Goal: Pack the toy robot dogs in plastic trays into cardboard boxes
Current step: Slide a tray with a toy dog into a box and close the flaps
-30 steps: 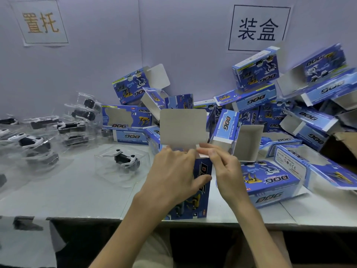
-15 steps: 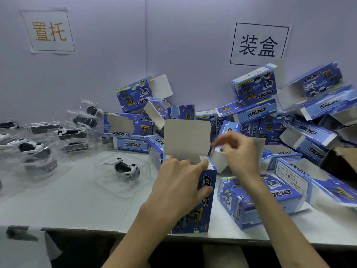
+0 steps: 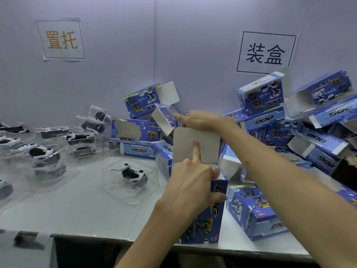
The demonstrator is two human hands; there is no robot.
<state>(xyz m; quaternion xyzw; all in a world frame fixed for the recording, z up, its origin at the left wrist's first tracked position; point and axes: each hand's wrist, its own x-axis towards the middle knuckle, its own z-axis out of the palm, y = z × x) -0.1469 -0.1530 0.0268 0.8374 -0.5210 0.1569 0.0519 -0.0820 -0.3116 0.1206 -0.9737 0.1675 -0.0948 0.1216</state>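
A blue "DOG" box (image 3: 213,215) stands upright near the table's front edge, its grey top flap (image 3: 206,140) raised. My left hand (image 3: 190,183) grips the box's top end, with the index finger stretched up against the flap. My right hand (image 3: 201,119) reaches across the flap's top edge, fingers pointing left and touching it. A white and black toy robot dog (image 3: 133,173) lies in a clear plastic tray (image 3: 116,188) on the table, just left of the box. What is inside the box is hidden.
A closed blue box (image 3: 255,211) lies to the right of the upright one. Several open boxes (image 3: 316,140) are piled against the back wall and at the right. Several more trays with dogs (image 3: 44,151) crowd the left. The table edge (image 3: 87,235) runs in front.
My right hand has risen from beside the box to the flap's top edge. My left index finger now stretches up against the flap. The left hand keeps its grip.
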